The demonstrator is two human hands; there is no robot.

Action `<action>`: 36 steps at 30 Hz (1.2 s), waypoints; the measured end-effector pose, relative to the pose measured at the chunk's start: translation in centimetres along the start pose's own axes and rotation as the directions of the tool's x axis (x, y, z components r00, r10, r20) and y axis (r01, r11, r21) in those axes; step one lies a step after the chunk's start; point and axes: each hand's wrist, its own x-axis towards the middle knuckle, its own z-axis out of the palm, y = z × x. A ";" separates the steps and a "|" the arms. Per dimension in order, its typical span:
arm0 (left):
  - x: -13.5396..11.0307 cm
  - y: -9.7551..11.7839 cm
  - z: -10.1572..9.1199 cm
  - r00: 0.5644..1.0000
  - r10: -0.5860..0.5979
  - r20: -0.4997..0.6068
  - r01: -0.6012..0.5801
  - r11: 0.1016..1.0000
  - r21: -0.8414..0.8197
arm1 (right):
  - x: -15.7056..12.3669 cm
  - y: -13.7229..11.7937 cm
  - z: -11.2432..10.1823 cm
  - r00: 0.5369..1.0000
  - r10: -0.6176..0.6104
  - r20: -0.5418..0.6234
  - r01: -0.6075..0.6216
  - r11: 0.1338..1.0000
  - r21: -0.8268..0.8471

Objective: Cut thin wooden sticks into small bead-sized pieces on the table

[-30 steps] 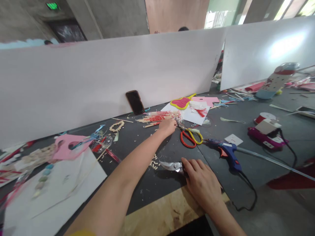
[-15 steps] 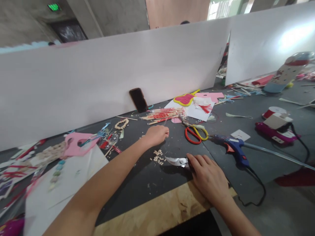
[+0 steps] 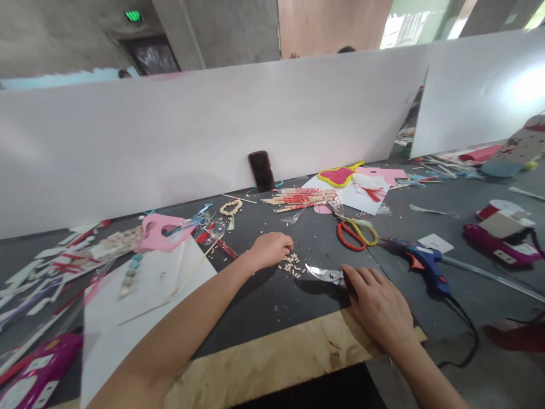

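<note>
My left hand [image 3: 271, 250] is closed, fingers pressed together, low over the dark table at the left edge of a pile of short pale wooden pieces [image 3: 292, 266]. Whatever its fingertips pinch is too small or hidden to make out. To the right of the pile, a pair of pruning shears [image 3: 327, 274] points its metal blades left, toward the pieces. My right hand [image 3: 378, 304] is wrapped over the shears' handles and covers most of them. A clear plastic scrap [image 3: 294, 217] lies beyond my left hand.
Behind the pile are red-and-wood sticks in plastic [image 3: 302, 197], scissors [image 3: 356, 236] and a phone [image 3: 261, 170] against a white board [image 3: 204, 125]. A blue glue gun [image 3: 426, 264] with its cord lies right. White paper [image 3: 149, 284] and a beaded string [image 3: 130, 275] lie left.
My left hand has come down from beyond the pile to its left edge. My right hand stays on the shears. The whole view has shifted, so things appear further right.
</note>
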 end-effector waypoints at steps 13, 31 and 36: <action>-0.2 -0.5 0.6 1.000 0.013 0.014 -0.012 0.998 -0.069 | 0.1 0.1 0.1 1.000 -0.011 -0.015 0.011 1.000 -0.018; -3.0 -0.7 -1.3 0.981 -0.071 -0.180 0.027 0.971 -0.238 | 0.0 0.3 0.8 0.997 -0.010 -0.071 0.008 1.000 -0.028; -5.8 0.4 -1.7 0.978 -0.056 -0.202 -0.011 0.948 -0.318 | 0.0 0.3 0.7 0.996 -0.020 -0.085 0.017 0.999 -0.040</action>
